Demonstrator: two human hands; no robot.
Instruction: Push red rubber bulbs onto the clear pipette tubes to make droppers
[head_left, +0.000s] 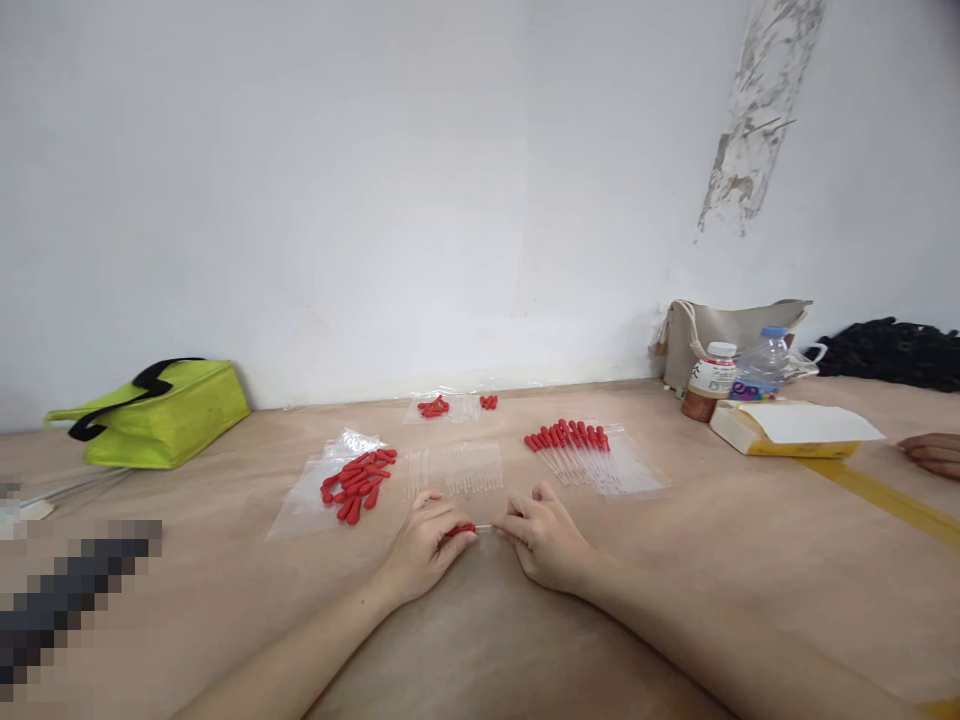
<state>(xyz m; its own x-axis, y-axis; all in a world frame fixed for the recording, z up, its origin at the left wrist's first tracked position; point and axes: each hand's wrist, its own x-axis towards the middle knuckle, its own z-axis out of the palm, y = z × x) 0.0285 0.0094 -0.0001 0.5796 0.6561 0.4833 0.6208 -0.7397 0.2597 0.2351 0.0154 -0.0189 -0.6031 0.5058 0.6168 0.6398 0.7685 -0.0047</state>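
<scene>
My left hand [430,545] pinches a red rubber dropper bulb [460,529] low over the table. From the bulb a thin clear glass dropper tube [484,527] runs across to my right hand [545,535], whose fingers are closed on its far end. How deep the tube sits in the bulb is hidden. Loose red bulbs [360,482] lie on a clear plastic bag left of my hands. Rows of bare glass tubes [474,468] lie just beyond them. To the right, several droppers with red bulbs [574,440] are fanned out on another clear bag [637,472].
Against the wall lies a further bag with red bulbs [433,407] and tubes. A lime green bag [180,415] stands at left. At right are a brown drink bottle [709,385], a water bottle [765,362], a yellow box [802,447] and another person's hand [934,454].
</scene>
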